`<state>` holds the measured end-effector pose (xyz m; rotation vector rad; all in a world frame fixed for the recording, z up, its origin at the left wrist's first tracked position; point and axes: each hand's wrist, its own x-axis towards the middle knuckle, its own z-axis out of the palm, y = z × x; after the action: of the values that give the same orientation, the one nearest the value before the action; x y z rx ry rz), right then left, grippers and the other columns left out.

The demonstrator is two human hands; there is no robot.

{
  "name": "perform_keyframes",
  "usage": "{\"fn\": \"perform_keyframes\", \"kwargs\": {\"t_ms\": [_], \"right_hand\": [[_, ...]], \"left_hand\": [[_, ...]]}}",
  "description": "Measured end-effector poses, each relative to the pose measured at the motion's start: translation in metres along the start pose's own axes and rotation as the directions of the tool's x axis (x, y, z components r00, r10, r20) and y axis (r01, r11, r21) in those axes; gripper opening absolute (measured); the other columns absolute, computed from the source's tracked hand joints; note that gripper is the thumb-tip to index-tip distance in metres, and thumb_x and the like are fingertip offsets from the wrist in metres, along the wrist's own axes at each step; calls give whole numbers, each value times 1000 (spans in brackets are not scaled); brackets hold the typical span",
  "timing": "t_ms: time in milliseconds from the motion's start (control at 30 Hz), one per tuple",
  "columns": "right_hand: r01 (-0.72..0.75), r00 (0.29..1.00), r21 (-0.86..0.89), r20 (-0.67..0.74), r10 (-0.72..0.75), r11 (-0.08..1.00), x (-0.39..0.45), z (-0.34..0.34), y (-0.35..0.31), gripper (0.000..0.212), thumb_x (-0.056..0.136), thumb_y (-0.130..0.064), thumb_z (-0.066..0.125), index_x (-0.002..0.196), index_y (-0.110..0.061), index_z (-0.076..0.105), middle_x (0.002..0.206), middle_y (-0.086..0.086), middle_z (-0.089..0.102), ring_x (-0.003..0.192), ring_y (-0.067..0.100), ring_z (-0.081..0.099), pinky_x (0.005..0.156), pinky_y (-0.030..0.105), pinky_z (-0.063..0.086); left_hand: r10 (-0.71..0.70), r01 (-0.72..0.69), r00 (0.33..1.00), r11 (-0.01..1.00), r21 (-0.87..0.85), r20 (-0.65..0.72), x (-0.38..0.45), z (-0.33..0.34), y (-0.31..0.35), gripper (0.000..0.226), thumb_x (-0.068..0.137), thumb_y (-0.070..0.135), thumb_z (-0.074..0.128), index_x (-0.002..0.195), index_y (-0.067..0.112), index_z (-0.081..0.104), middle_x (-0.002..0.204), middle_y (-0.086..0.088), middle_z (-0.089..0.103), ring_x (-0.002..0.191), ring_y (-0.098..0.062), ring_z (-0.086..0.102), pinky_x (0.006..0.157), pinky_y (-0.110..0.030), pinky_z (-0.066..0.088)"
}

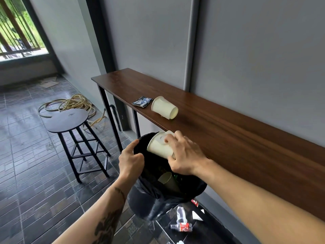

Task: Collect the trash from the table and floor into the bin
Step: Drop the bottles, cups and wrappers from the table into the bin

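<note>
My right hand grips a white paper cup, tilted on its side over the mouth of the bin. My left hand pinches the rim of the black bin, which is lined with a black bag. Another paper cup lies inside it. On the wooden table a second white paper cup lies on its side, next to a dark blue wrapper. On the floor below the bin lie a crushed plastic bottle with a red label and white paper scraps.
A round black stool stands left of the bin. A coiled yellow hose lies on the tiled floor behind it. Flat cardboard lies near the barred window. The table runs along a grey wall.
</note>
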<state>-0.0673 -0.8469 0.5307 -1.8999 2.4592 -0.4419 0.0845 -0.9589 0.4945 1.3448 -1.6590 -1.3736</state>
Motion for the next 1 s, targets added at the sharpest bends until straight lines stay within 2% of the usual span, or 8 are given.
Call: {"fn": "perform_keyframes", "kwargs": {"t_ms": [167, 267, 367, 467, 567, 800, 900, 1000], "right_hand": [[11, 997, 47, 70, -14, 999, 2, 34, -5, 36, 79, -22, 57, 112, -21, 41, 111, 5, 43, 98, 30, 51, 73, 41, 50], [-49, 991, 200, 130, 23, 979, 13, 34, -7, 36, 80, -30, 58, 113, -25, 44, 112, 2, 48, 97, 29, 58, 81, 40, 50], [-34, 999, 232, -30, 42, 972, 37, 18, -3, 34, 77, -30, 61, 108, -23, 48, 106, 1, 52, 94, 27, 58, 83, 38, 49], [-23, 960, 198, -269, 77, 980, 72, -1, 2, 30, 75, -23, 61, 104, -18, 52, 104, 3, 53, 93, 26, 54, 81, 39, 50], [-142, 913, 46, -379, 149, 989, 105, -12, 12, 39, 74, -25, 63, 111, -16, 53, 110, 10, 50, 96, 32, 51, 82, 39, 47], [-441, 896, -19, -77, 438, 897, 148, -8, 31, 57, 84, -26, 59, 134, -26, 33, 126, 14, 43, 110, 38, 54, 92, 46, 48], [-459, 881, 21, -119, 458, 888, 146, -5, 27, 50, 84, -22, 55, 129, -23, 36, 120, 15, 47, 105, 38, 55, 85, 44, 50], [-419, 865, 79, -269, 424, 904, 143, -6, 7, 44, 77, -26, 55, 118, -22, 39, 111, 12, 47, 98, 35, 54, 77, 42, 49]], "left_hand": [[13, -12, 1000, 998, 55, -14, 17, -4, -11, 81, 60, 11, 45, 133, 40, 60, 111, -10, 75, 100, -46, 68, 80, -52, 58], [13, -13, 1000, 998, 65, -6, 23, -12, -8, 77, 65, 6, 47, 134, 37, 62, 112, -6, 75, 97, -39, 70, 84, -50, 59], [-13, 13, 1000, 999, 50, 12, 36, -20, -10, 77, 65, 7, 48, 134, 37, 63, 111, 0, 74, 95, -27, 72, 86, -47, 60], [-18, 17, 999, 999, 40, 35, 55, -24, -15, 81, 58, 13, 46, 132, 41, 62, 109, 3, 76, 93, -29, 73, 85, -52, 60], [-22, 21, 997, 1000, 13, 71, 69, -28, -19, 80, 59, 10, 47, 131, 41, 62, 103, 5, 77, 88, -30, 75, 82, -53, 61], [-30, 26, 989, 999, 32, 147, 92, -39, -18, 84, 59, 10, 42, 133, 44, 59, 103, -6, 77, 80, -28, 74, 71, -42, 63], [-21, 15, 983, 999, 31, 183, 99, -47, -17, 83, 63, 5, 43, 137, 40, 59, 106, -7, 77, 65, -18, 67, 60, -31, 56], [-20, 14, 981, 999, 30, 193, 108, -53, -19, 83, 63, 6, 42, 136, 39, 60, 108, -7, 76, 69, -20, 71, 61, -32, 58]]}}
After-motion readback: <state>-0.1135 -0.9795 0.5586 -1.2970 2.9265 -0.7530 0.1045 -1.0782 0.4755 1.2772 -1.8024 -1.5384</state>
